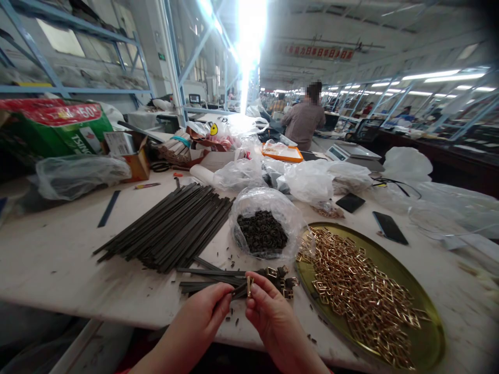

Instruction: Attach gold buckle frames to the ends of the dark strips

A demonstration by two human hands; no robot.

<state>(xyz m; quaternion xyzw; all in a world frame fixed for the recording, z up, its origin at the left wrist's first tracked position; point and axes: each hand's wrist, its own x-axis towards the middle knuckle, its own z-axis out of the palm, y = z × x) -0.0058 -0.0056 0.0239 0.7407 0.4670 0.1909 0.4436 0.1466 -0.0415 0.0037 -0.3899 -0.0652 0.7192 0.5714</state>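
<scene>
My left hand is closed in a pinch on the end of a dark strap. Between the thumb and fingers of my right hand is a gold buckle, held upright against the strap's end. Whether the strap passes through the buckle I cannot tell. Just beyond my hands lie several straps with buckles fitted. A clear plastic bag of small black loops stands behind them. To the right, a round gold tray carries a heap of loose gold buckles.
A large pile of dark straps lies to the left. Phones, plastic bags, a scale and a pen are on the table. A person is farther back, facing away.
</scene>
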